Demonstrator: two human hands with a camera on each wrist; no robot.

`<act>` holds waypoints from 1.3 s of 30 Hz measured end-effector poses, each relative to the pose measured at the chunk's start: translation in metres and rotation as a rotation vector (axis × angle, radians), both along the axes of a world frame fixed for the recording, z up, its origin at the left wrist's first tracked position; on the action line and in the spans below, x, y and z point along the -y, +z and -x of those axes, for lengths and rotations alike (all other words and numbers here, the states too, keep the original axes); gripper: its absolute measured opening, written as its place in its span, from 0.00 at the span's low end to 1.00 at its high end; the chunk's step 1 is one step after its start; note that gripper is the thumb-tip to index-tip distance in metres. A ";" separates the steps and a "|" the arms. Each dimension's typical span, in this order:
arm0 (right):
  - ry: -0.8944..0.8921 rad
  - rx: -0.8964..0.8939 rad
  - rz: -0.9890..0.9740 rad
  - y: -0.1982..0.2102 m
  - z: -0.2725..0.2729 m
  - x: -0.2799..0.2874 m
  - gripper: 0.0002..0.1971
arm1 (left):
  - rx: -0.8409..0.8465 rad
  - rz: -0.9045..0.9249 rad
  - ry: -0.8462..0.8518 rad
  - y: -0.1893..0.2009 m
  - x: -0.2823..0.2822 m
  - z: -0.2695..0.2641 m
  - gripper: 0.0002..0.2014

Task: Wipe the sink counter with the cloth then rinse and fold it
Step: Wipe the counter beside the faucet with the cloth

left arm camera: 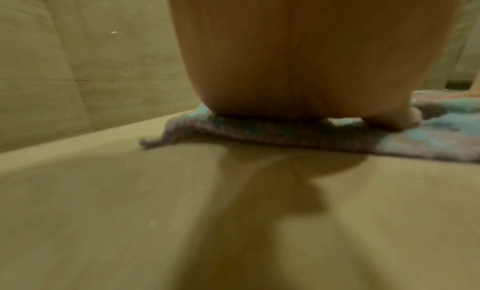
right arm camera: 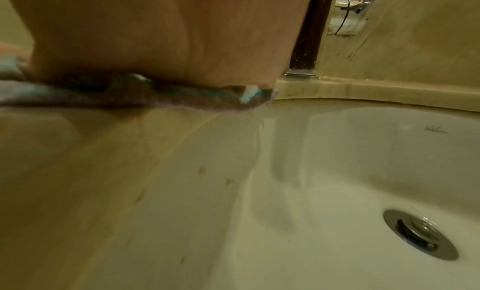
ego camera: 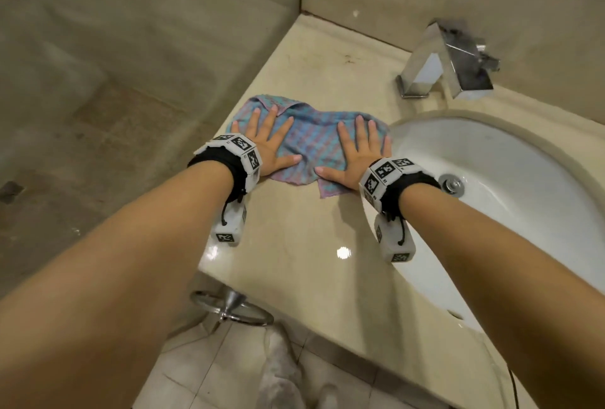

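Beige counter (ego camera: pixel 304 238): cloth (ego camera: pixel 314 143) beside sink (ego camera: pixel 510 212), faucet (ego camera: pixel 448 61) behind.

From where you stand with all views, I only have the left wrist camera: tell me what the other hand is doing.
Observer: The right hand lies flat, fingers spread, pressing the cloth near the basin's edge.
Operator: Report where the cloth ends on that side.
Observer: Its right edge reaches the rim of the sink, without hanging in.
Operator: Say whether the tap is running.
Observer: No water shows from the faucet; the drain looks dry.
Operator: Name what's left to wipe.
Observer: Dark specks sit on the counter behind the cloth, toward the wall.
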State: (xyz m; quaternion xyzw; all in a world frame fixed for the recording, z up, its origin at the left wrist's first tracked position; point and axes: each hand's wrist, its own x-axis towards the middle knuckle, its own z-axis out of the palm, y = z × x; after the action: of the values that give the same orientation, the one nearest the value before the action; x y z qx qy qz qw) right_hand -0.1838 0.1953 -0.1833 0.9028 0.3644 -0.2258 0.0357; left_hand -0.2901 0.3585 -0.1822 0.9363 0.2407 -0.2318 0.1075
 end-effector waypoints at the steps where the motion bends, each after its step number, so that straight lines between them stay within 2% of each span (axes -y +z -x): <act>1: -0.008 0.003 0.002 -0.001 -0.007 -0.005 0.51 | 0.005 -0.002 -0.009 0.000 -0.007 -0.009 0.39; 16: -0.094 0.012 0.019 -0.002 -0.091 -0.066 0.52 | 0.054 -0.024 -0.085 -0.005 -0.073 -0.110 0.37; 21: -0.123 0.004 -0.001 0.000 -0.117 -0.087 0.52 | 0.137 -0.064 -0.076 -0.014 -0.082 -0.131 0.35; 34: -0.239 0.025 -0.025 -0.008 -0.151 -0.103 0.52 | 0.187 -0.087 -0.105 -0.017 -0.102 -0.189 0.33; 39: -0.273 0.034 -0.011 -0.006 -0.161 -0.107 0.51 | 0.217 -0.018 -0.152 -0.015 -0.110 -0.205 0.33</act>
State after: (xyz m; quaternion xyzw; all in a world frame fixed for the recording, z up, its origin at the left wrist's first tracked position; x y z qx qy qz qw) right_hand -0.0230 0.3025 -0.1894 0.9478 0.2388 -0.2112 0.0058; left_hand -0.0846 0.4681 -0.1972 0.9724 0.1582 -0.1345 0.1065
